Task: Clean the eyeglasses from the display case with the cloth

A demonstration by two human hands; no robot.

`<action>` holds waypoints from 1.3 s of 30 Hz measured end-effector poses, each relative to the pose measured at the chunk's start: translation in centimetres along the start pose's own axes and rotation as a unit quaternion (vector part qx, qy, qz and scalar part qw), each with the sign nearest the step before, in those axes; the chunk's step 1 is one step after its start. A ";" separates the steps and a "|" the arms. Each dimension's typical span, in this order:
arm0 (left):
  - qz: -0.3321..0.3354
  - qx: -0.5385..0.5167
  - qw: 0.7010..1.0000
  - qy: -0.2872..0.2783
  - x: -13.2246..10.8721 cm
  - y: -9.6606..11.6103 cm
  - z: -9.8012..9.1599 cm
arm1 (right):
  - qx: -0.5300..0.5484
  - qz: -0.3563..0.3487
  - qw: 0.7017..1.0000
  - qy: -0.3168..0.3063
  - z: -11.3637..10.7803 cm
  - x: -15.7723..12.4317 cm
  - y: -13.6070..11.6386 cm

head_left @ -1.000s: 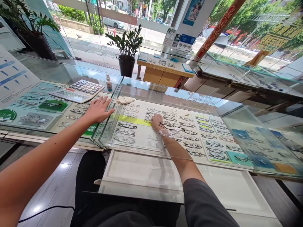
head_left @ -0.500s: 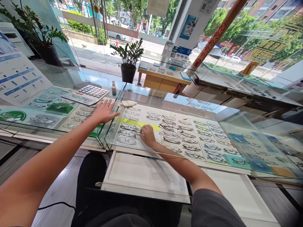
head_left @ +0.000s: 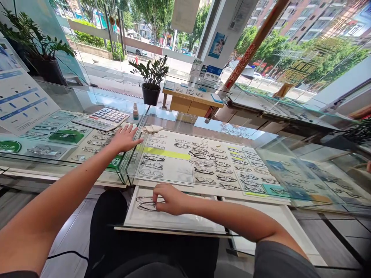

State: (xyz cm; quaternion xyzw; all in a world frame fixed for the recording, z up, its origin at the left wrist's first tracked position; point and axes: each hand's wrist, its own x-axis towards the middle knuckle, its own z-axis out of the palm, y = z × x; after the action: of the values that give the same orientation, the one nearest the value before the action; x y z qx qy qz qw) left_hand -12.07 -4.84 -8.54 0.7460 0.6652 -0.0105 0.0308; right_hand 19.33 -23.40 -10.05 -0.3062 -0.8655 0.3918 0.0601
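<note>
My left hand (head_left: 124, 139) lies flat with fingers spread on the glass top of the display counter (head_left: 203, 123), near the seam between two cases. My right hand (head_left: 169, 198) is closed on a pair of eyeglasses (head_left: 146, 203), pinching its frame over the pulled-out white tray (head_left: 179, 222) below the counter. Inside the case, rows of eyeglasses (head_left: 208, 164) lie on a white display board with a yellow-green strip (head_left: 168, 153).
A calculator (head_left: 101, 117), a small spray bottle (head_left: 135, 111) and a folded cloth (head_left: 152, 129) sit on the glass. Potted plants (head_left: 151, 79) stand beyond, a wooden table (head_left: 191, 101) with more frames behind. A second white tray (head_left: 272, 227) lies to the right.
My right hand drew back out of the case, from the rows of frames down to the pulled-out tray, and now holds a pair of eyeglasses. The left hand stayed in place.
</note>
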 end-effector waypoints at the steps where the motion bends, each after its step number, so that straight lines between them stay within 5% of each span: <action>1: 0.000 0.000 1.000 0.000 0.1 0.0 0.0 | 0.004 -0.015 1.000 0.000 -0.7 -0.5 -1.2; 5: -0.004 0.002 1.000 0.008 0.3 -0.2 0.3 | 0.013 -0.087 0.995 0.054 -5.5 -2.5 -5.4; 8: -0.003 0.004 1.000 0.017 0.4 -0.3 0.4 | -0.047 -0.077 0.987 0.136 -10.7 -3.3 -6.2; 11: 0.000 0.006 1.000 0.018 0.4 -0.2 0.2 | -0.127 -0.013 0.970 0.206 -16.1 -3.2 -3.2; 16: -0.001 0.001 1.000 0.009 0.1 0.2 -0.2 | -0.258 0.137 0.926 0.240 -22.5 -2.4 6.0; 19: 0.000 -0.006 1.000 0.016 0.1 0.1 -0.2 | -0.275 0.183 0.911 0.247 -24.0 -2.3 9.9; 23: 0.001 -0.015 1.000 0.026 0.2 -0.1 0.1 | -0.268 0.194 0.906 0.264 -24.9 -2.8 12.2; 34: 0.000 -0.010 1.000 0.018 0.3 -0.3 0.2 | -0.298 0.223 0.871 0.322 -32.4 -6.2 12.3; 39: 0.005 -0.014 1.000 0.023 0.4 -0.4 0.4 | -0.429 0.246 0.828 0.263 -32.2 -6.1 12.8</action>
State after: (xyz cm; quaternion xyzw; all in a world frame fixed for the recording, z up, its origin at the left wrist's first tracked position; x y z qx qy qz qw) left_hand -12.40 -4.44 -8.97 0.7489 0.6620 0.0165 0.0262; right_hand 41.49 0.23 3.75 -0.5957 -0.7936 -0.1131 0.0495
